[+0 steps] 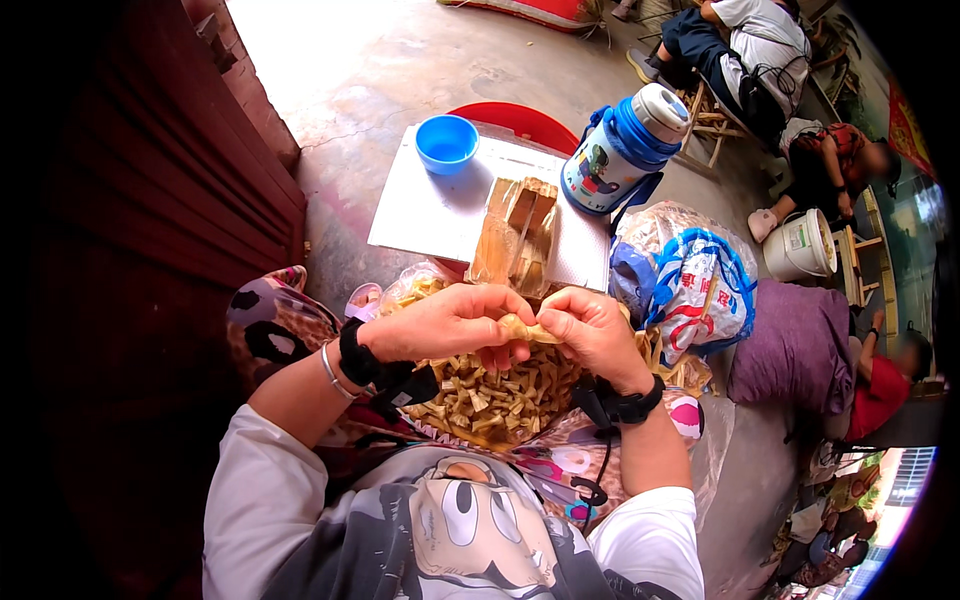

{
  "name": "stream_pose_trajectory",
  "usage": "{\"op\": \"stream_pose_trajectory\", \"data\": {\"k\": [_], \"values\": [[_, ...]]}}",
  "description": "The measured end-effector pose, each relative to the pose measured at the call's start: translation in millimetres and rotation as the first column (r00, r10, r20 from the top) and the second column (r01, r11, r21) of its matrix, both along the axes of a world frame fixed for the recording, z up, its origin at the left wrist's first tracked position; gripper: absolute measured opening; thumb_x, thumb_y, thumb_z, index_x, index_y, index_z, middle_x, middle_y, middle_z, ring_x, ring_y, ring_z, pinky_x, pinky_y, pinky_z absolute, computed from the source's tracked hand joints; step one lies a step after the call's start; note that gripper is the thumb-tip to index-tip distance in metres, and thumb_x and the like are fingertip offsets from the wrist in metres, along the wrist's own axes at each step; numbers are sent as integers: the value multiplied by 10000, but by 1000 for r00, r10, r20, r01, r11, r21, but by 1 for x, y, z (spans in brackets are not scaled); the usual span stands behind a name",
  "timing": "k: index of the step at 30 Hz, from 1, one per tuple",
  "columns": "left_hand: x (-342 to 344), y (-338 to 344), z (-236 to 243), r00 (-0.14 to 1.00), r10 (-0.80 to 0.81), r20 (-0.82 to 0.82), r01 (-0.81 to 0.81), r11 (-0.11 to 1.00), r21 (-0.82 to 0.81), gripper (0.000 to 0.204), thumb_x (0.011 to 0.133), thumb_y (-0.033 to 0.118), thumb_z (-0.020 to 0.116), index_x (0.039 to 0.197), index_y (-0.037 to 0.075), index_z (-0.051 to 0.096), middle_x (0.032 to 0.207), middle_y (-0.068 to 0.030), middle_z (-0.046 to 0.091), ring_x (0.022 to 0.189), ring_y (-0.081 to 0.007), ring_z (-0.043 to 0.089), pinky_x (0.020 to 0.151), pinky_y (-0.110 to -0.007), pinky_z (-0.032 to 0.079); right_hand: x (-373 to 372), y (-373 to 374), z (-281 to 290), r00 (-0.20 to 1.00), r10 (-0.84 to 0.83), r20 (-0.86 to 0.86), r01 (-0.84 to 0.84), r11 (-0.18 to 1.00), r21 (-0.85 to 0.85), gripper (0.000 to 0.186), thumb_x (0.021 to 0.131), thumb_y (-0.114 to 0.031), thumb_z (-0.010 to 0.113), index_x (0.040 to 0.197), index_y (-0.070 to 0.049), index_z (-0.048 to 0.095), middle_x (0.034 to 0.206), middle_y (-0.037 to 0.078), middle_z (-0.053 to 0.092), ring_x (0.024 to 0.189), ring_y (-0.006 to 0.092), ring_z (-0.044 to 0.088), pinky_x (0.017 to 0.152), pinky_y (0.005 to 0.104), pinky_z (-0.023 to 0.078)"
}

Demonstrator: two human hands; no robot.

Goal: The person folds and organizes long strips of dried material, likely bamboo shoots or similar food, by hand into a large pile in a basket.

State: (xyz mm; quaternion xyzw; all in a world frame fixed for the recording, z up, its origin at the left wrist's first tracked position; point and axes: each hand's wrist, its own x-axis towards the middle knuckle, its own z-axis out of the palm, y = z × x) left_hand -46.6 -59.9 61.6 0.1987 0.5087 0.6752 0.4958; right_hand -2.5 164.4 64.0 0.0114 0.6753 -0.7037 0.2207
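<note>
My left hand (455,325) and my right hand (598,335) meet in front of my chest, fingers closed on a pale yellow strip (520,328). The strip looks folded or twisted between my fingertips; its exact kind does not show. Below them, a heap of small yellow knotted pieces (490,400) lies in my lap. Just beyond my hands, a bundle of tan, flat strips (500,240) in clear plastic rests on a white board (400,220). Black straps circle both wrists.
A blue bowl (447,145) and a blue-and-white flask (625,150) stand on the board, a red round rim (525,122) behind it. To the right are a printed plastic bag (705,300), a purple sack (790,345) and a white bucket (800,247). Other people sit beyond; a dark red door (170,200) is left.
</note>
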Motion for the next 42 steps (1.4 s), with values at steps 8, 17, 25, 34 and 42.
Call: {"op": "stream_pose_trajectory", "data": {"k": [8,17,25,34,42], "values": [[4,7,-3,915,-1,-404,-90,974,-207,178,945,170,488,1003,11,544,744,-22,633,638,-85,597,589,-212,472,10,-7,15,999,50,-16,-50,997,-63,125,911,-98,568,1015,-30,576,660,-44,537,509,14,448,467,158,349],[0,16,-5,991,99,85,-94,993,-65,129,928,107,425,1016,27,475,829,-125,642,604,-148,595,560,-232,471,7,4,11,998,-54,27,57,987,-147,222,904,-101,577,1107,-27,523,668,-28,560,478,6,428,444,149,321],[2,16,-19,917,-8,400,-45,991,124,146,957,195,505,964,50,489,868,-130,628,655,-140,612,593,-249,504,6,-1,14,995,16,95,-4,991,-131,249,884,-98,584,1116,-32,525,655,-39,531,452,15,410,422,152,302],[-10,-6,3,999,-8,33,9,1000,-18,24,845,37,534,836,41,512,718,-59,600,574,-98,547,520,-217,427,-2,11,20,962,221,157,-221,975,-20,238,906,-150,585,1107,-29,544,680,-46,547,503,13,450,467,158,350],[-32,5,-13,-257,110,-960,-534,812,236,189,735,31,629,913,57,571,858,-60,604,837,-246,568,727,-326,468,-21,4,-9,731,121,-672,360,768,530,108,874,-125,584,933,-45,627,676,103,610,597,205,602,543,306,460]]}}
